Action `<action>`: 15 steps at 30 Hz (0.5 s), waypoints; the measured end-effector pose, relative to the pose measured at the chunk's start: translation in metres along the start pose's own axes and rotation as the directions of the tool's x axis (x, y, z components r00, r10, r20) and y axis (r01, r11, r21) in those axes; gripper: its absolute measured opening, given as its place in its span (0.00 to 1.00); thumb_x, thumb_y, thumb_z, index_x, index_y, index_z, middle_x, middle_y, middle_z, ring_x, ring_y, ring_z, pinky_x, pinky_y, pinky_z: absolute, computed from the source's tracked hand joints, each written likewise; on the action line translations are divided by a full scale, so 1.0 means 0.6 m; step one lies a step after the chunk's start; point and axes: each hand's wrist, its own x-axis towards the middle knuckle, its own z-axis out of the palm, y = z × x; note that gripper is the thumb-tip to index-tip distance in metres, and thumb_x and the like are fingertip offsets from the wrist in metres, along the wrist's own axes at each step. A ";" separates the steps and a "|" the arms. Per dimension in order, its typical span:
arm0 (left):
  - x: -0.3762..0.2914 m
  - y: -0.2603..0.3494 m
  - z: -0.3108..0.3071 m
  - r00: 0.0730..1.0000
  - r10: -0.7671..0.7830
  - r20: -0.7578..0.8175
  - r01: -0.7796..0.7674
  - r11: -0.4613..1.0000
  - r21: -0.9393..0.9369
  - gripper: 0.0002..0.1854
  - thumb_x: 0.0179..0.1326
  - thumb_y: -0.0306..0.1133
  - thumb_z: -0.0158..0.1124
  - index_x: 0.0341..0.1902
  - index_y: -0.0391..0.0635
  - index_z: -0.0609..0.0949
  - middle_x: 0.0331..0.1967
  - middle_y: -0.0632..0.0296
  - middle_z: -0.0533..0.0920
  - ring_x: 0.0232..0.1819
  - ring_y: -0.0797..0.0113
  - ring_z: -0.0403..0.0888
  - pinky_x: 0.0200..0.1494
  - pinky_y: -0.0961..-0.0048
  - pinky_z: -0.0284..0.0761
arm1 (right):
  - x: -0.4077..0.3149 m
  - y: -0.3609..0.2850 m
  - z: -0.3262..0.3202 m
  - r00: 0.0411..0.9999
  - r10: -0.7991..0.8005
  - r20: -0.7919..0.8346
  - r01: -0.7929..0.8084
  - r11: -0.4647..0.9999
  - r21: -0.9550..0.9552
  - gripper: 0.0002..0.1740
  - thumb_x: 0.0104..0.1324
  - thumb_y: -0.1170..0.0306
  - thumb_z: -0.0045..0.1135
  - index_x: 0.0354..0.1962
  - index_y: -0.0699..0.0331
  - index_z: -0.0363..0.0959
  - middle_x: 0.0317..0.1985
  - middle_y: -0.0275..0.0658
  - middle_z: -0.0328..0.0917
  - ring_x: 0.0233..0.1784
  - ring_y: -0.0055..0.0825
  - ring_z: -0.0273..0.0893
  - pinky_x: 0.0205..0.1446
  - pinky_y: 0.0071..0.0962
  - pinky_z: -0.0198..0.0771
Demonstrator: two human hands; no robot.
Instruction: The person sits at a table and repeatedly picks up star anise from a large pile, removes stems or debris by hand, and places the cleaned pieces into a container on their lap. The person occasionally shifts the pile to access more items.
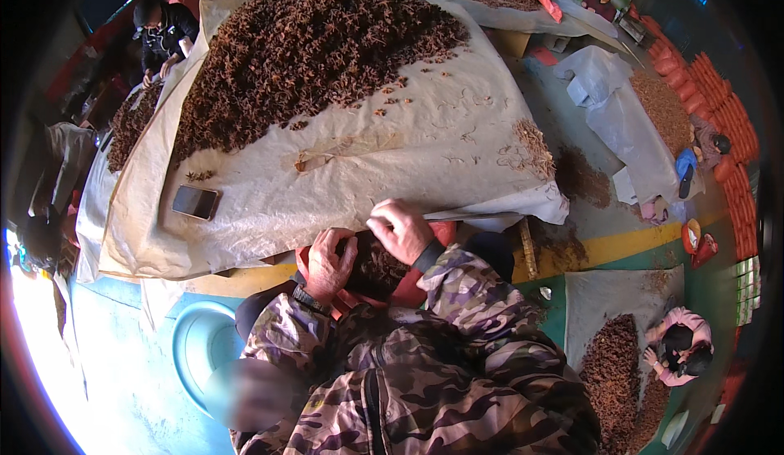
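Note:
My left hand [331,266] is curled at the near edge of a cloth-covered table, above the left rim of a red container [411,289] in front of my body. My right hand [399,229] is bent with its fingertips together, over the container's far right side and the cloth edge. Whether either hand holds something small cannot be seen. Dark brown pieces [375,265] lie inside the container. On the pale cloth [343,191] rises a large heap of dried star anise [306,57], with a few loose pods [381,112] nearer me.
A smartphone [195,202] lies on the cloth's left side. Thin stems [528,145] are gathered at its right corner. A light green basin [205,345] stands on the floor to the left. People work at the upper left [162,35] and lower right [680,345]. Red sacks [716,99] line the right.

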 end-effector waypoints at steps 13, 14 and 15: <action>-0.046 -0.021 0.028 0.993 0.001 -0.118 0.010 0.996 0.094 0.10 0.68 0.31 0.72 0.49 0.42 0.85 0.33 0.60 0.85 0.31 0.71 0.81 0.40 0.70 0.79 | 0.039 0.162 -0.135 1.000 -0.010 0.030 0.025 0.816 -0.578 0.21 0.63 0.62 0.70 0.52 0.60 0.81 0.61 0.41 0.79 0.68 0.42 0.73 0.70 0.47 0.66; -0.049 -0.025 0.032 0.994 -0.029 -0.102 0.036 0.997 0.073 0.11 0.67 0.32 0.72 0.49 0.42 0.85 0.32 0.61 0.84 0.31 0.71 0.81 0.39 0.70 0.78 | 0.046 0.180 -0.139 0.999 -0.022 0.043 0.043 0.803 -0.595 0.20 0.64 0.62 0.70 0.52 0.60 0.81 0.60 0.41 0.79 0.68 0.42 0.73 0.71 0.47 0.66; -0.051 -0.021 0.031 0.994 -0.068 -0.082 0.073 0.996 0.055 0.11 0.67 0.32 0.72 0.49 0.42 0.85 0.31 0.61 0.84 0.30 0.71 0.80 0.38 0.70 0.78 | 0.050 0.192 -0.140 0.998 -0.027 0.062 0.059 0.793 -0.607 0.20 0.64 0.62 0.69 0.51 0.60 0.81 0.60 0.41 0.79 0.68 0.42 0.72 0.72 0.48 0.65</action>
